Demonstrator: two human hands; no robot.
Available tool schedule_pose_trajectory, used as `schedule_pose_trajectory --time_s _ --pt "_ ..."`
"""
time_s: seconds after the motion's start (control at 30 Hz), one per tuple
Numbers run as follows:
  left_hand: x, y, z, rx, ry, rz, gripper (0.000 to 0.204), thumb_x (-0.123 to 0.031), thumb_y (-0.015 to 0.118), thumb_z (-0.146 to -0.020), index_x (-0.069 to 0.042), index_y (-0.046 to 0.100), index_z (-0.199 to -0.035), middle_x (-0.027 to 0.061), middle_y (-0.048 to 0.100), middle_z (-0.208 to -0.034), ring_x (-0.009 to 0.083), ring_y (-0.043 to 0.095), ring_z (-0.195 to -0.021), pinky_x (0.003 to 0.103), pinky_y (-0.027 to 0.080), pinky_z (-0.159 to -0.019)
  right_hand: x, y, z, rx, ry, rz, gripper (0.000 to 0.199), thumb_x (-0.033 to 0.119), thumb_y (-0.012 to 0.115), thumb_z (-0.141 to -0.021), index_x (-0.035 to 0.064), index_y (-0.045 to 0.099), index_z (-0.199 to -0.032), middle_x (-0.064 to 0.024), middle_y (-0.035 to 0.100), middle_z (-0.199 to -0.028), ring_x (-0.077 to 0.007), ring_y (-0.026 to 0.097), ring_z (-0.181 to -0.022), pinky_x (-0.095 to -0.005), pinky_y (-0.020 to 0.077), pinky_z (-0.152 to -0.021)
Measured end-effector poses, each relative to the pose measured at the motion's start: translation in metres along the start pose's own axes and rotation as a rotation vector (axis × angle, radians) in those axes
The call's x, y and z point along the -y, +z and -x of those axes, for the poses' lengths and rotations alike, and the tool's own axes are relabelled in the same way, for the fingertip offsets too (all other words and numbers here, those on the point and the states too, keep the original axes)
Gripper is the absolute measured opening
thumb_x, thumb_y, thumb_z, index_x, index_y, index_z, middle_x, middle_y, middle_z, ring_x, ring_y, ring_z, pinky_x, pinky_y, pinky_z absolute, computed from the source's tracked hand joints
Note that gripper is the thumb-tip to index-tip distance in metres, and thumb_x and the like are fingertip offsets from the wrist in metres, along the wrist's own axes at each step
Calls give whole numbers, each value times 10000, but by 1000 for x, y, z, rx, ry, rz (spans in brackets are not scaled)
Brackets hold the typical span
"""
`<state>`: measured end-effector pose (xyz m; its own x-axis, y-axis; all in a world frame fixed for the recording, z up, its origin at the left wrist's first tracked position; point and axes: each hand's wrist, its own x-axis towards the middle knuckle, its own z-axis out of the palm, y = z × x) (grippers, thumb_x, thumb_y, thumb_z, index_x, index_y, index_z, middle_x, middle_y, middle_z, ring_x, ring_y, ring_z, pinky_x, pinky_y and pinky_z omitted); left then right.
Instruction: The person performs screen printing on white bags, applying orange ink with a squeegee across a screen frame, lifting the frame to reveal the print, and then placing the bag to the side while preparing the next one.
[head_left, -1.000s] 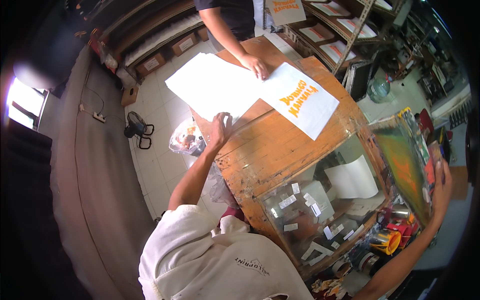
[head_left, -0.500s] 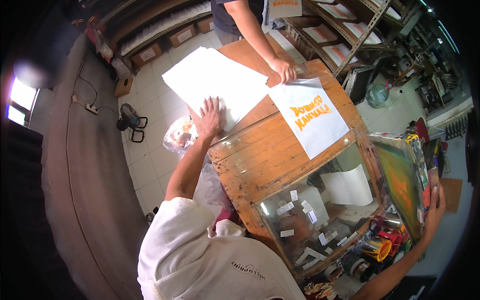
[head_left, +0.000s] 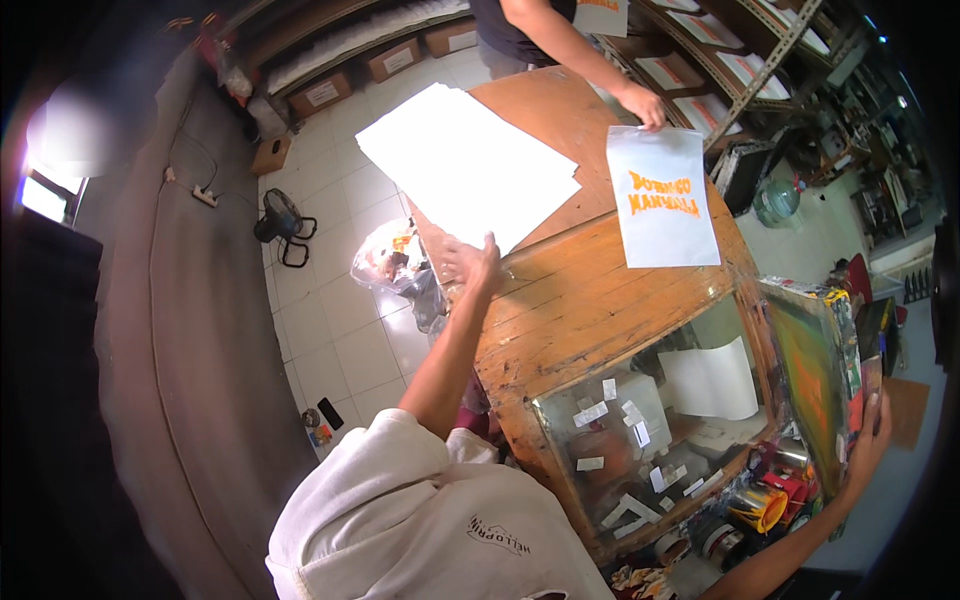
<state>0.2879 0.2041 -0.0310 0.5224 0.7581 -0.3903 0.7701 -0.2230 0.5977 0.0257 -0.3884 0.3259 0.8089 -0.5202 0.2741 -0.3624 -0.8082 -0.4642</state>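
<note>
My left hand (head_left: 472, 262) rests at the near left corner of a stack of white sheets (head_left: 465, 165), its fingers apart. Over at the right, my right hand (head_left: 868, 440) is closed on the outer edge of a raised screen printing frame (head_left: 812, 375), whose mesh is stained green and orange. A wooden strip (head_left: 872, 378) stands at my right fingertips; whether I grip it too is unclear. Across the table, a co-worker's hand (head_left: 645, 106) holds up a white sheet with orange lettering (head_left: 665, 200) by its top edge.
The wooden table (head_left: 560, 275) has a glass panel (head_left: 600, 440) with tape pieces and a curled white sheet (head_left: 712, 378). Ink cans (head_left: 757, 508) crowd below the frame. A plastic bag (head_left: 390, 255) hangs at the table's left; a fan (head_left: 283, 220) stands on the floor. Racks (head_left: 745, 85) hold printed sheets.
My left hand has slid off the stack's top to its near corner. The co-worker has lifted the printed sheet off the table and back. My right hand keeps its hold.
</note>
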Motion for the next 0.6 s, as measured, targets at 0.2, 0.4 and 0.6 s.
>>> schedule_pose_trajectory --time_s 0.2,0.4,0.6 --pt "-79 45 -37 -190 -741 262 456 -334 626 -951 -79 520 -1315 156 487 -1333 306 460 -1265 457 425 -1036 12 -1 3 45 -42 -77 541 386 549 -1059 -48 576 -1381 -189 629 -1355 -267 571 -1264 -362 376 -1115" --pt "-79 83 -84 -370 -781 -70 245 -223 659 -920 -110 657 -1138 89 510 -1199 254 519 -1121 419 470 -948 22 8 7 6 -105 69 524 385 557 -1049 -44 598 -1348 -204 660 -1293 -278 603 -1211 -371 410 -1071" --pt "-60 84 -69 -140 -435 236 438 -231 781 -814 -7 660 -1170 201 525 -1344 303 499 -1285 442 495 -1015 41 15 17 8 -102 52 483 388 541 -1054 -15 623 -1308 -185 693 -1202 -271 630 -1132 -368 437 -1025"
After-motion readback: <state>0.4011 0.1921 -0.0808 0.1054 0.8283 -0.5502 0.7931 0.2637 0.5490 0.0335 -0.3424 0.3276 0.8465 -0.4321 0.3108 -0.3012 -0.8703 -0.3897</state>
